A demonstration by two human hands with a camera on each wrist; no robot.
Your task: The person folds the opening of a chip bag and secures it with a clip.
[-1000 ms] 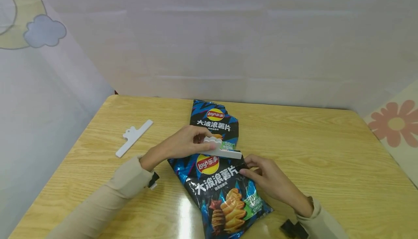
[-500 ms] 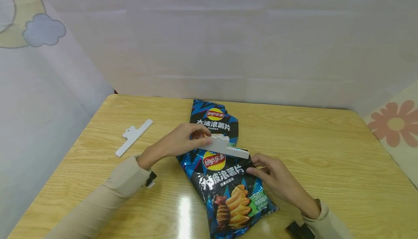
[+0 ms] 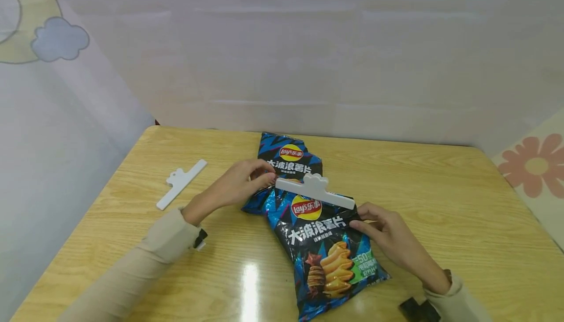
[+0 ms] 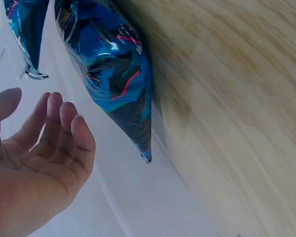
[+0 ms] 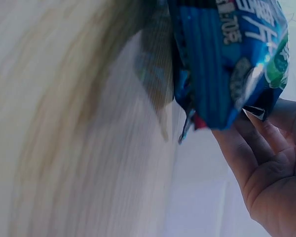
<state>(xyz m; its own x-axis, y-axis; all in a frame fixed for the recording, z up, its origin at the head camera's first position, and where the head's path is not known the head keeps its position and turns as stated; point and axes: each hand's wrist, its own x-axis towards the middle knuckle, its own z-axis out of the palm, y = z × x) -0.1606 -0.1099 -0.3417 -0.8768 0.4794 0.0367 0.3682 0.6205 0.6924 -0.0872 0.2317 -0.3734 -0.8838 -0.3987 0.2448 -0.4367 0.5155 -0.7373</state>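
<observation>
A front potato chip bag [image 3: 323, 243], black and blue, is raised at its top, with a white bag clip [image 3: 315, 190] across its upper edge. Its upper right corner is pinched by my right hand [image 3: 389, 236] between thumb and fingers; the right wrist view shows that hand [image 5: 271, 173] at the bag's edge. Near the clip's left end is my left hand [image 3: 240, 182], fingers loosely bent. The left wrist view has this hand [image 4: 44, 163] apart from the bags, with nothing between thumb and fingers. A second chip bag [image 3: 288, 165] lies behind, partly covered.
Another white bag clip [image 3: 180, 185] lies on the left of the wooden table [image 3: 440, 190]. Behind the table hangs a pale cloth backdrop [image 3: 308, 67], with a moon and cloud print at left and a flower at right.
The front bag and its clip have moved right with my right hand. My left hand has let go of the clip and drawn slightly left and up.
</observation>
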